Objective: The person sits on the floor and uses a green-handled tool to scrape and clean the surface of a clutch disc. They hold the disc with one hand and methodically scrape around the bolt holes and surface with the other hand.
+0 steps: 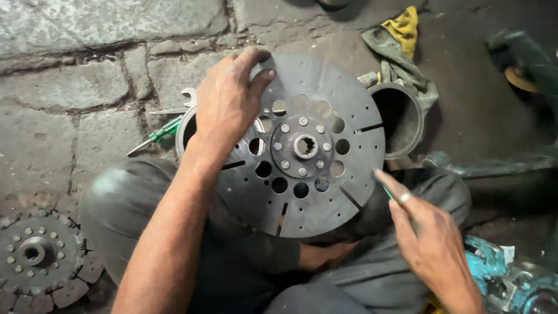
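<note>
Left hand (228,100) lies on the slotted metal disc (302,145), fingers (260,78) curled over its upper rim; right hand (427,232), at its lower-right edge, pinches a thin green tool (387,192).

My left hand (229,99) lies palm-down, fingers curled, at upper centre; my right hand (427,232) pinches, lower right.

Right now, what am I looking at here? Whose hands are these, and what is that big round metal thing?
The camera sits on a person's head, looking down at their own lap. Their left hand grips the top edge of a dark metal disc with round holes, slots and a riveted hub. The right hand holds a thin green tool at the disc's lower right edge. On the stone floor lie a green screwdriver, a second disc, a metal ring and rags.
</note>
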